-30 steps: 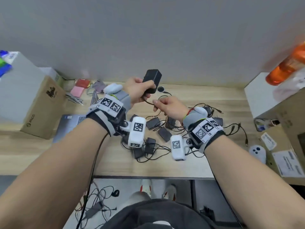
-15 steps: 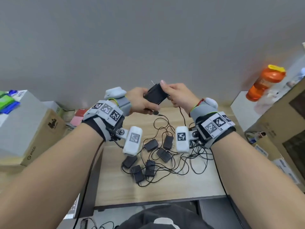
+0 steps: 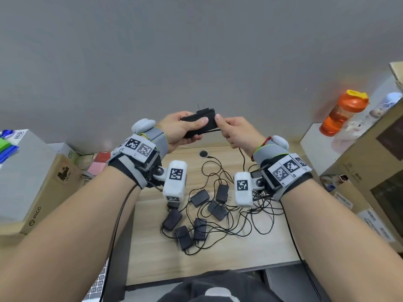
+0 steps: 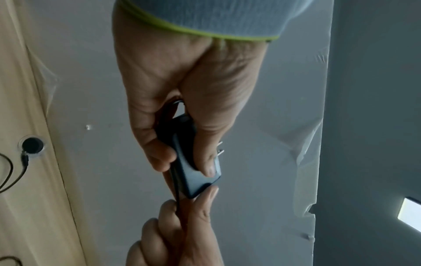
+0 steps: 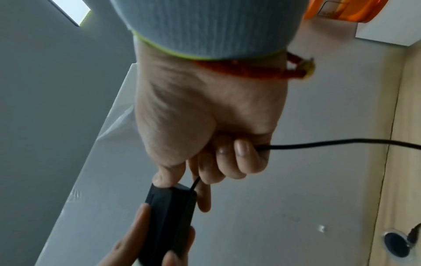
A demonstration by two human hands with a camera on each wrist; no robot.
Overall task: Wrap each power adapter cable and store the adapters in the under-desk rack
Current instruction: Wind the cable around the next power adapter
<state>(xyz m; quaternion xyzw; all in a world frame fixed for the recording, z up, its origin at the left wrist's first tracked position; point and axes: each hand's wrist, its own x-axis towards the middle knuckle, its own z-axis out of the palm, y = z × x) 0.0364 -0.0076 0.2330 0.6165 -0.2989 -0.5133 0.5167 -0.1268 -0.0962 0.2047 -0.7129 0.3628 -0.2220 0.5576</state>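
Note:
My left hand (image 3: 196, 129) grips a black power adapter (image 3: 199, 123) and holds it level in the air in front of the grey wall, prongs pointing up. My right hand (image 3: 221, 125) pinches the adapter's thin black cable (image 3: 241, 156) right at the adapter's right end, thumb on its edge. From that fist the cable hangs down to the desk. The left wrist view shows the adapter (image 4: 196, 178) between thumb and fingers. In the right wrist view the cable (image 5: 341, 143) leaves the curled fingers (image 5: 239, 158). Several more adapters (image 3: 197, 198) lie on the wooden desk (image 3: 218, 262) in tangled cables.
Cardboard boxes (image 3: 43, 186) stand at the left. At the right an orange bottle (image 3: 340, 114) stands on a white box beside larger cartons (image 3: 370, 162). A cable grommet (image 3: 203, 154) sits at the desk's back edge. A keyboard corner (image 3: 98, 286) shows at the lower left.
Both hands have risen with the adapter in front of the wall. The right hand went from the cable below the adapter up to its end. The adapter has turned level.

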